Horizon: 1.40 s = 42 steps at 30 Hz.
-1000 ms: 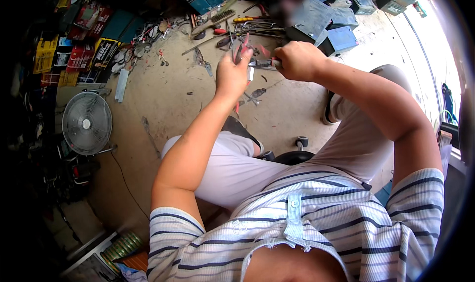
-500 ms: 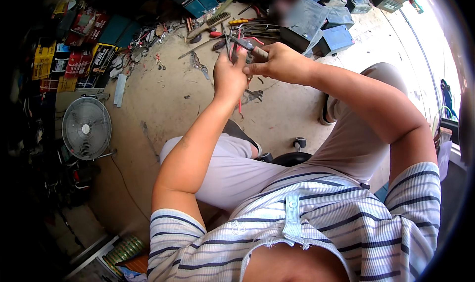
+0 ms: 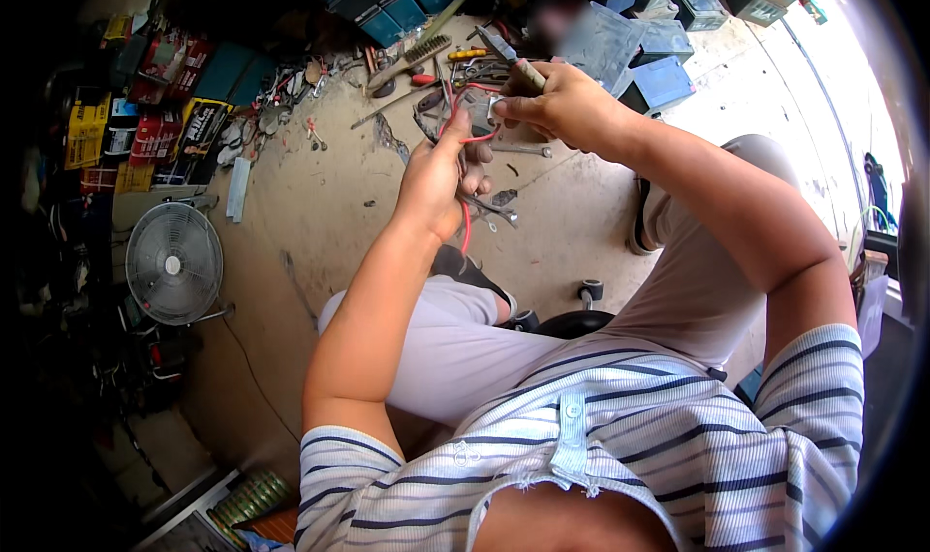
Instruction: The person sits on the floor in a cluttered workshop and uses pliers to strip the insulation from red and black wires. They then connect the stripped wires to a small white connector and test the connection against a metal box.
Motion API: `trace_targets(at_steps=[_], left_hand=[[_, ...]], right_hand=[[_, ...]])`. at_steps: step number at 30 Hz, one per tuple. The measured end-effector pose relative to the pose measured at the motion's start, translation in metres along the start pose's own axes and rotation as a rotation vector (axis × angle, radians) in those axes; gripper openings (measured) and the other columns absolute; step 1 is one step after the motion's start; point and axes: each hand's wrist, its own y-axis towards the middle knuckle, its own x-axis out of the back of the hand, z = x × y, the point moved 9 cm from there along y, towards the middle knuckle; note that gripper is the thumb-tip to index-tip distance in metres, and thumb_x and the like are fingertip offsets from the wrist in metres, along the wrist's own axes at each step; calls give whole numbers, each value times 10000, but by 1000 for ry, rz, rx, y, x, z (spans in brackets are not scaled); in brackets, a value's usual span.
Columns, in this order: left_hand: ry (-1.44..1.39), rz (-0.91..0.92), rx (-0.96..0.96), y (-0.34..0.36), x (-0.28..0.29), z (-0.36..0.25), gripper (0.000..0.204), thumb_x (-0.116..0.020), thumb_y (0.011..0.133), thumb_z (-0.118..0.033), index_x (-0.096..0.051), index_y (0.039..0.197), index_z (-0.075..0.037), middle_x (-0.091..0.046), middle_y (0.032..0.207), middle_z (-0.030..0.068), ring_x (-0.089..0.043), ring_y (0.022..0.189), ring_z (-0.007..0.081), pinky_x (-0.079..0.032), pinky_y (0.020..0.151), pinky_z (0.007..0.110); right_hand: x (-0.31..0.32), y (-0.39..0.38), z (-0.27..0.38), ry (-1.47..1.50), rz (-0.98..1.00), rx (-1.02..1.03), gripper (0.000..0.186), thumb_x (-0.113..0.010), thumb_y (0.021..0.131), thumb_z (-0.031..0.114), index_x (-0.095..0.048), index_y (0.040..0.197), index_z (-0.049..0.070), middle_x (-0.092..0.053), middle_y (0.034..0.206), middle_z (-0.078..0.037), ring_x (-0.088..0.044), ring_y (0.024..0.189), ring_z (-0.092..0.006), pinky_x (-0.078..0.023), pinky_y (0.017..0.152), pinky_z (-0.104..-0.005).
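Note:
My left hand (image 3: 438, 179) is closed around a red wire (image 3: 467, 230), which loops above the fingers and hangs below them. A dark lead (image 3: 423, 124) also shows by the left thumb. In my right hand (image 3: 572, 107) is a knife with a tan handle (image 3: 528, 77), its grey blade (image 3: 496, 45) pointing up and away to the left. A small pale piece (image 3: 493, 107) sits by my right thumb and fingertips, where the red loop passes; whether it is pinched I cannot make out. Both hands are held close together above the floor.
Beyond my hands lie a wire brush (image 3: 412, 60), a yellow-handled tool (image 3: 468, 54), a wrench (image 3: 523, 149) and other tools. Battery cases (image 3: 662, 79) stand at the far right. Stacked boxes (image 3: 155, 131) and a fan (image 3: 174, 263) are on the left.
My right hand has moved slightly right, and the knife blade has swung up, away from the left hand. My left hand has shifted a little down and left, showing more red wire.

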Motion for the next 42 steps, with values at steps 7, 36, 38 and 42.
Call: trace_targets(at_steps=[7,36,38,42], left_hand=[[-255,236,191,-13,-20,10,239,-441,997,-345,-484,925,-121,-364,584,-78,-278,412,25,-297,501,204],[158,-77,-345,-5,25,-43,261,-666,885,-272,-528,771,-82,-351,558,-59,-296,436,57,-344,490,259],[209,-60,-407,-10,18,-51,250,-669,884,-256,-549,771,-68,-380,565,-50,-310,442,52,-347,485,258],[425,-152,-523,-16,17,-58,180,-669,883,-201,-605,884,-32,-506,648,-13,-387,467,54,-369,473,251]], right_hand=[[-2,-9,2,129,26,-92,238,-661,874,281,-571,857,61,-453,538,19,-365,409,-56,-272,366,-224],[-36,-25,-10,28,323,-126,225,-506,947,214,-558,1005,2,-646,865,-72,-496,382,-111,-427,444,-256],[-40,-24,-14,1,368,-97,239,-500,951,228,-545,1022,5,-639,867,-78,-515,403,-111,-420,424,-250],[-43,-31,-5,-55,429,-144,256,-490,957,246,-526,1055,13,-625,854,-75,-553,435,-114,-431,416,-245]])
